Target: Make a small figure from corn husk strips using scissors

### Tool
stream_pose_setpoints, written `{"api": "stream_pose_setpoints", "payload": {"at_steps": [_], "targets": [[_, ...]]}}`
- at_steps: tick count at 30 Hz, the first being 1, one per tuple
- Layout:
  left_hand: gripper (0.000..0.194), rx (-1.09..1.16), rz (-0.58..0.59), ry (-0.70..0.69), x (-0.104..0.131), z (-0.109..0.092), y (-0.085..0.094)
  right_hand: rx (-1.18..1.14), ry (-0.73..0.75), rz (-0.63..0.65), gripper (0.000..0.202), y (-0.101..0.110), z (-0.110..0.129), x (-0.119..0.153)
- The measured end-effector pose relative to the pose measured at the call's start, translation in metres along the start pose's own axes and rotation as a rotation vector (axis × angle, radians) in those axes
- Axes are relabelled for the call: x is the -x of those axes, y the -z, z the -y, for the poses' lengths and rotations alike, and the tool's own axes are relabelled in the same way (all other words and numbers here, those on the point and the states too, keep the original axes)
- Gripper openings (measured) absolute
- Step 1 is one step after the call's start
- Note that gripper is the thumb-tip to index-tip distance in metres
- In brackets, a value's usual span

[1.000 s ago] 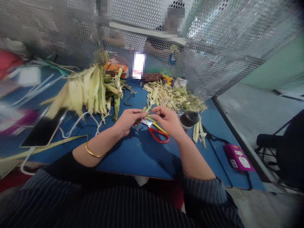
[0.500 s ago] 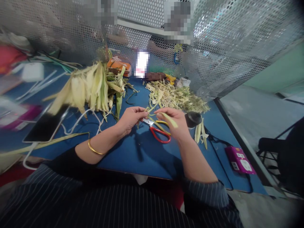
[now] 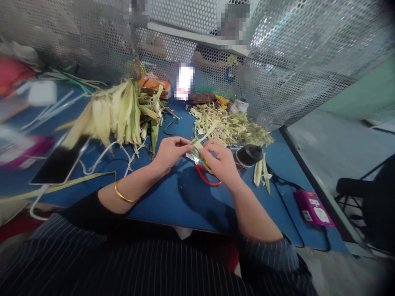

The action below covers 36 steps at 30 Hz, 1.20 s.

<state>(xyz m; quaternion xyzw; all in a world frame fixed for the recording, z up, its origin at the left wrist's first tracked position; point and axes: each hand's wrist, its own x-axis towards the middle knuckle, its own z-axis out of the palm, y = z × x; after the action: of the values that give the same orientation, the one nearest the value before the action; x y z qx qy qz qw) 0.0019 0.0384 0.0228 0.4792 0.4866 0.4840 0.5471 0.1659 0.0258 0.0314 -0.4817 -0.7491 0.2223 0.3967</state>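
Observation:
Between my two hands is a pale green corn husk strip (image 3: 198, 144), bent over on itself. My left hand (image 3: 171, 154) pinches it from the left with thumb and forefinger. From the other side, the fingertips of my right hand (image 3: 220, 158) are closed on the same strip. Red-handled scissors (image 3: 206, 177) lie on the table just below, partly covered by my right hand. A black thread spool (image 3: 249, 155) stands right of that hand, with a few short husk pieces (image 3: 261, 174) beside it.
A bunch of dried corn husks (image 3: 119, 113) lies at the left, near a dark phone (image 3: 61, 162) on a white cable. Husk scraps (image 3: 230, 123) are heaped at the back. A purple packet (image 3: 313, 209) rests at the right edge. Perforated metal screens (image 3: 179, 24) stand behind.
My right hand has turned and closed in toward the left fingertips. The strip's loose end, which lay across the right hand, now folds over between both hands. The scissors stay put.

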Motion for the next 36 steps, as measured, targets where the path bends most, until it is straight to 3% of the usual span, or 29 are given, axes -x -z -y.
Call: {"api": "stream_pose_setpoints", "payload": {"at_steps": [11,26,30,36], "targets": [[0.017,-0.192,0.012,-0.149,-0.001,0.011,0.0,0.055,-0.051,0.053,0.027,-0.003,0.0,0.001],[0.019,-0.414,-0.003,-0.293,0.0,0.015,0.001,0.481,0.046,0.0,0.027,-0.009,0.001,0.006],[0.018,-0.399,0.013,-0.273,-0.001,0.015,0.002,0.415,0.016,-0.039,0.02,-0.009,0.001,0.006],[0.017,-0.468,0.017,-0.316,0.001,0.012,0.001,0.125,-0.041,-0.058,0.018,-0.011,0.0,0.006]]}}
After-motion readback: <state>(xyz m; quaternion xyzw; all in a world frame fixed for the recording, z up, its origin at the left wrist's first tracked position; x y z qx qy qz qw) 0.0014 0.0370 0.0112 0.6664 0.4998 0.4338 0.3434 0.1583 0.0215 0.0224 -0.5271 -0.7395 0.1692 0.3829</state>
